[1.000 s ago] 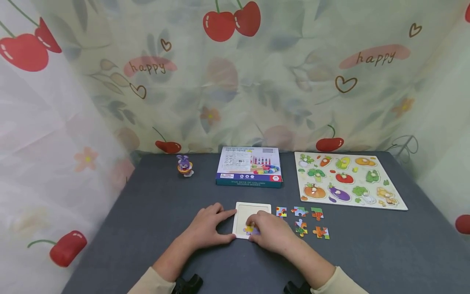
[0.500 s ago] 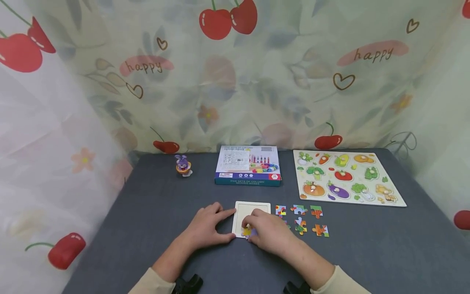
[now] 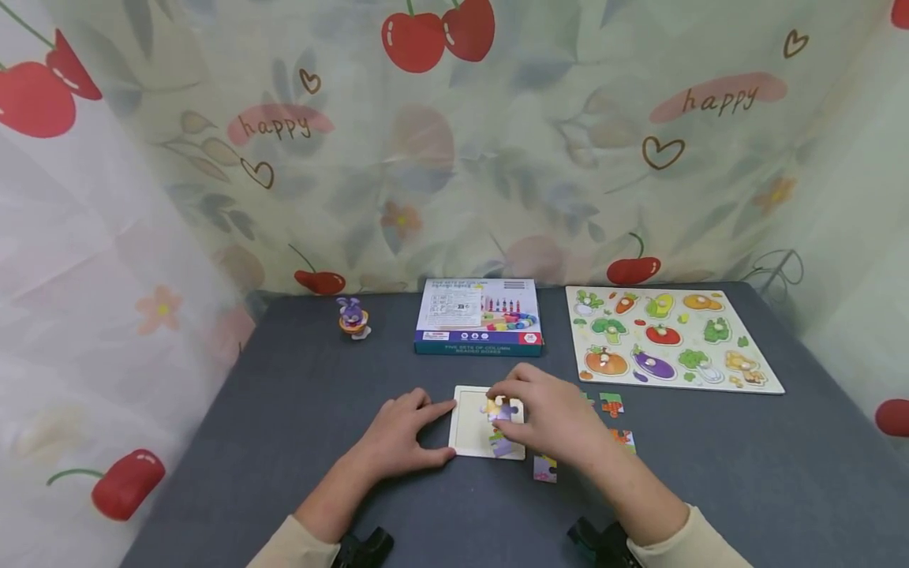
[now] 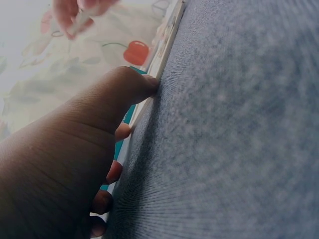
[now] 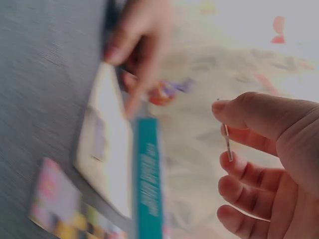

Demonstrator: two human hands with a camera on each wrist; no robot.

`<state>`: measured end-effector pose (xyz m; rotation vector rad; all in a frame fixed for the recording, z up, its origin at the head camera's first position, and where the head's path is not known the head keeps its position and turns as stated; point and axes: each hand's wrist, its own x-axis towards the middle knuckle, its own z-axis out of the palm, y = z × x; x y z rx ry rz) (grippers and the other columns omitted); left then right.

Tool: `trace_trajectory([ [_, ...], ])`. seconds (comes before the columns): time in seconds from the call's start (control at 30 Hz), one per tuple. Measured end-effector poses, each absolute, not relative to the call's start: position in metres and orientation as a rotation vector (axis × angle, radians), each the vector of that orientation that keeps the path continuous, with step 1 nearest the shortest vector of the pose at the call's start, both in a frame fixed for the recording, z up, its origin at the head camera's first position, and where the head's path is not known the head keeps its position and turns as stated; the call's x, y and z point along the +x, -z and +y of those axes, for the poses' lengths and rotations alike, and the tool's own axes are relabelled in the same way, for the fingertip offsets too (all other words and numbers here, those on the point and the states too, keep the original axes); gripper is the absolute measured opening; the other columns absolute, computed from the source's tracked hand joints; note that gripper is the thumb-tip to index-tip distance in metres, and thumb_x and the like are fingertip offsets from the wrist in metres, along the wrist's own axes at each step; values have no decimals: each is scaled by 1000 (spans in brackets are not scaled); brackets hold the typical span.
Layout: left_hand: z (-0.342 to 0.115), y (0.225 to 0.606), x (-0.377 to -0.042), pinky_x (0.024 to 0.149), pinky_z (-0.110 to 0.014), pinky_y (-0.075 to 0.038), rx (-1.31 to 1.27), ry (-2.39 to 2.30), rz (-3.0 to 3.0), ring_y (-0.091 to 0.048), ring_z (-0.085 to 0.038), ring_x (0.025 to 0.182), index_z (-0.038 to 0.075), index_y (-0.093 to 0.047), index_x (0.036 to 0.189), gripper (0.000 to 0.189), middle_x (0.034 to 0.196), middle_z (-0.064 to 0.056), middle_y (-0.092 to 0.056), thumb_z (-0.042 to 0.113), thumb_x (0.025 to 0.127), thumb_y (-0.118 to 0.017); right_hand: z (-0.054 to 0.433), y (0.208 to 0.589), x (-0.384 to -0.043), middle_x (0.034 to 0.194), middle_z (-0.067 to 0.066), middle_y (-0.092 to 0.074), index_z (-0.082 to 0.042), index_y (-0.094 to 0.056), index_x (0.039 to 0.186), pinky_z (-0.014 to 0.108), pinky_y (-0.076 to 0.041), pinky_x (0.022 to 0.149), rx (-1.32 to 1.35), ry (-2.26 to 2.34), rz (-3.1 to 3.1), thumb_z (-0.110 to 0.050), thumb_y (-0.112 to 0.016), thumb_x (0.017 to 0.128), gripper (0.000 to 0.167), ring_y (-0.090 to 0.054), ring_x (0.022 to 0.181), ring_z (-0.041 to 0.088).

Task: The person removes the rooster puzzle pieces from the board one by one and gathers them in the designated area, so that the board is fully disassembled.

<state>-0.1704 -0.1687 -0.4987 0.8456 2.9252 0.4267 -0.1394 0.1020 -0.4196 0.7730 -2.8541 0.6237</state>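
My left hand lies at the left side of a small white puzzle tray, its straight thumb and index finger touching the edge. In the left wrist view, the left thumb presses on the tray's rim. Above the tray's right half, my right hand pinches a yellow and purple jigsaw piece. The right wrist view shows this piece edge-on between thumb and fingers, raised off the tray. A green and purple jigsaw piece lies in the tray's lower right corner.
Right of the tray lie several loose pieces, among them a pink and lilac piece and an orange and green piece; my right hand hides some. Behind stand a boxed bead set, a purple rabbit figurine and a vegetable puzzle board.
My right hand has lifted the yellow and purple piece from the tray's lower part and moved up and right. The green and purple piece has come into view; my left hand stays put.
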Motion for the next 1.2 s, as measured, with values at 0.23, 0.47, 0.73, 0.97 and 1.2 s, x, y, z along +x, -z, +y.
trace_trajectory([
  [0.23, -171, 501, -171, 72, -34, -33, 881, -423, 2937, -40, -13, 79, 33, -57, 148, 72, 94, 6, -42, 68, 86, -68, 129, 392, -132, 100, -7, -62, -18, -77, 112, 28, -51, 69, 640, -650, -2854, -32, -87, 82, 35, -60, 85, 12],
  [0.47, -169, 499, -171, 73, -35, -33, 861, -419, 2922, -41, -13, 82, 33, -56, 149, 73, 97, 6, -43, 68, 86, -68, 162, 394, -119, 99, -7, -59, -22, -77, 108, 29, -48, 66, 597, -538, -2957, -34, -89, 80, 33, -56, 79, 9],
  [0.73, -170, 500, -171, 73, -35, -33, 840, -418, 2925, -41, -13, 83, 33, -56, 149, 74, 98, 5, -44, 68, 86, -68, 188, 419, -106, 91, -12, -55, -27, -78, 101, 31, -46, 65, 621, -404, -3147, -32, -89, 79, 25, -49, 74, 3],
  [0.97, -169, 501, -171, 72, -35, -33, 845, -424, 2931, -41, -13, 82, 33, -56, 149, 74, 97, 5, -43, 68, 85, -69, 188, 444, -100, 87, -13, -55, -26, -78, 93, 35, -47, 68, 566, -382, -3231, -32, -91, 76, 22, -50, 73, 6],
  [1.2, -169, 499, -170, 73, -35, -33, 847, -447, 2921, -41, -12, 83, 32, -57, 149, 74, 99, 6, -45, 68, 85, -69, 184, 451, -100, 82, -10, -55, -23, -75, 95, 39, -47, 68, 486, -378, -3259, -33, -92, 75, 28, -50, 73, 11],
])
